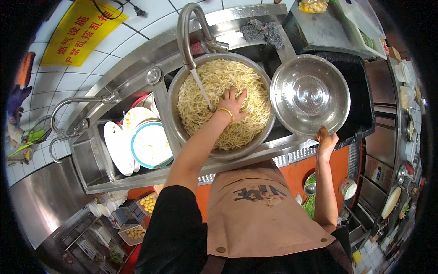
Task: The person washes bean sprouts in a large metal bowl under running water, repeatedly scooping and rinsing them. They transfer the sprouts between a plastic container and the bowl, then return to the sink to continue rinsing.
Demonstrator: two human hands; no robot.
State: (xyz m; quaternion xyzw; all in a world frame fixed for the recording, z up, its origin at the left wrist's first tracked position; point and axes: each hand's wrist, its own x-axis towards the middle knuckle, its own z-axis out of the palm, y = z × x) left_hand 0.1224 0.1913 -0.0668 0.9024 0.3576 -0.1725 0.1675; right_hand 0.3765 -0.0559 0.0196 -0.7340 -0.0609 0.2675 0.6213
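Observation:
A large round metal basin [172, 114] is heaped with pale bean sprouts [226, 73] and sits over the sink. My left hand [231, 103], with a gold-coloured bangle at the wrist, lies on the sprouts, its fingers spread. Water [202, 88] runs from a curved metal faucet [184, 37] into the basin, just left of that hand. To the right, my right hand [325, 137] grips the near rim of a wide stainless steel bowl [309, 96]. The bowl holds no food that I can see; some wet specks show on its inner wall.
In the left sink compartment stand white plates [116, 149] and a blue-rimmed dish [152, 144]. Two more curved faucets [56, 116] reach over that side. Steel wool scrubbers [261, 32] lie behind the basin. Beneath the bowl is a black-lined bin [359, 102].

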